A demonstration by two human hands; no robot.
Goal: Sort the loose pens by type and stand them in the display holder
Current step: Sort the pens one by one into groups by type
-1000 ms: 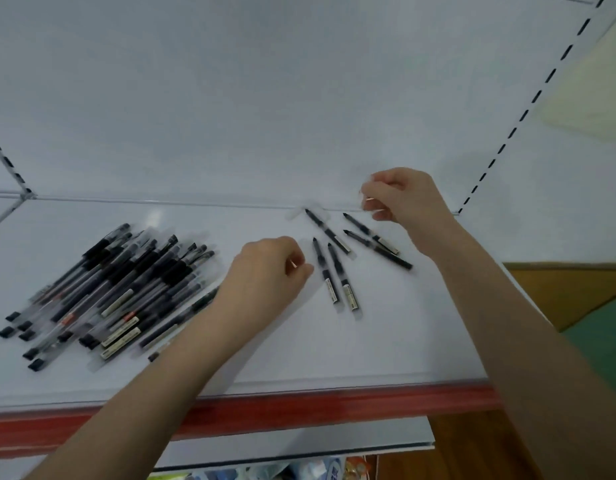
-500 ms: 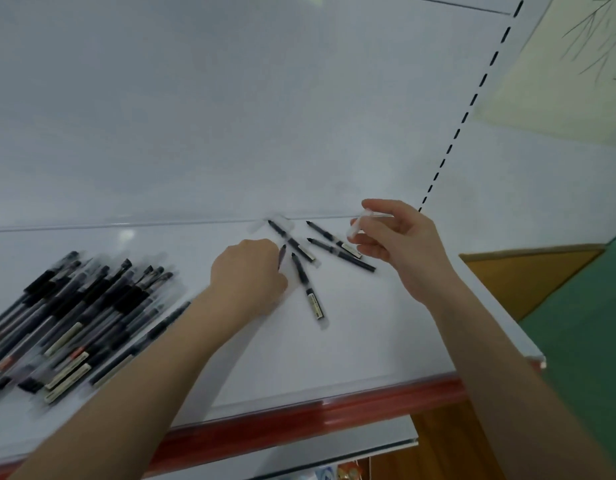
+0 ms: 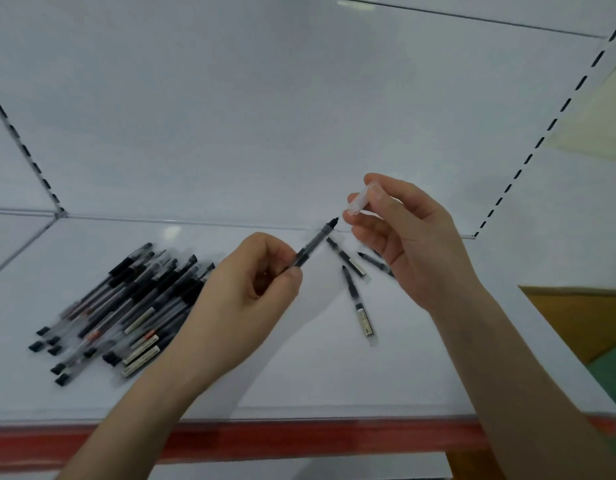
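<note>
My left hand [image 3: 246, 289] grips a black uncapped pen [image 3: 315, 242] by its lower end, tip pointing up and to the right. My right hand [image 3: 407, 244] pinches a clear pen cap [image 3: 360, 201] just above and right of that tip, a small gap between them. Three more black pens lie loose on the white shelf [image 3: 334, 375]: one [image 3: 358, 301] below the hands, one [image 3: 346, 256] behind it, and one [image 3: 375, 262] partly hidden by my right hand. A pile of several capped black pens [image 3: 126, 303] lies at the left. No display holder is in view.
The shelf has a red front edge [image 3: 265, 441] and a white back panel [image 3: 299, 116]. Slotted uprights [image 3: 541, 140] run up the panel at right and left. A brown and green floor [image 3: 593, 323] shows at the right.
My left hand has lifted a pen off the shelf and raised it toward my right hand. My right hand has come up with the clear cap, close to the pen's tip.
</note>
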